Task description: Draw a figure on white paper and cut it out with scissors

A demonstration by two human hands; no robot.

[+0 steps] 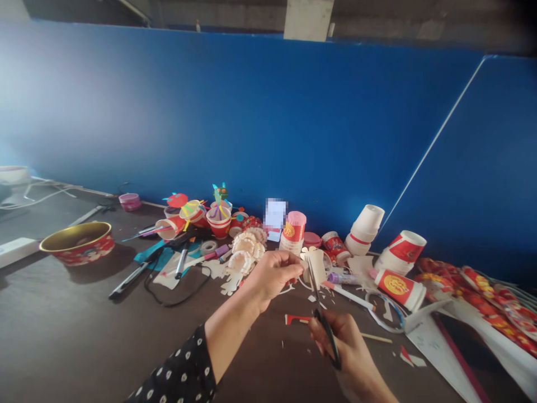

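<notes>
While I follow along from my distant seat, the step in hand looks to me like cutting, and it plays out on the near side of the pink-topped cup stack (pixel 294 232). Here's the left hand (pixel 271 274), reaching in with thumb and fingers closed to a narrow pinch; I judge that grip to be holding the pale paper piece (pixel 319 268), nearer to me than the cup stack and a little to its right. And the right hand (pixel 342 341), farther to the near right of the stack, has its grip wrapped around the handles of the scissors (pixel 320 318), blades pointing up and away, right at the paper! Are the edges biting? I can't tell from here.

White scraps (pixel 312 298) lie on the counter (pixel 251 364) on the stack's near side, with a red strip (pixel 296 319) nearer to me again; frilled paper pieces (pixel 243 246) sit to its left. So what does the next move call for? A firm pinch, I'd say, the paper angled to the blades, short snips, and the points well clear of those left fingertips, which are awfully close.
</notes>
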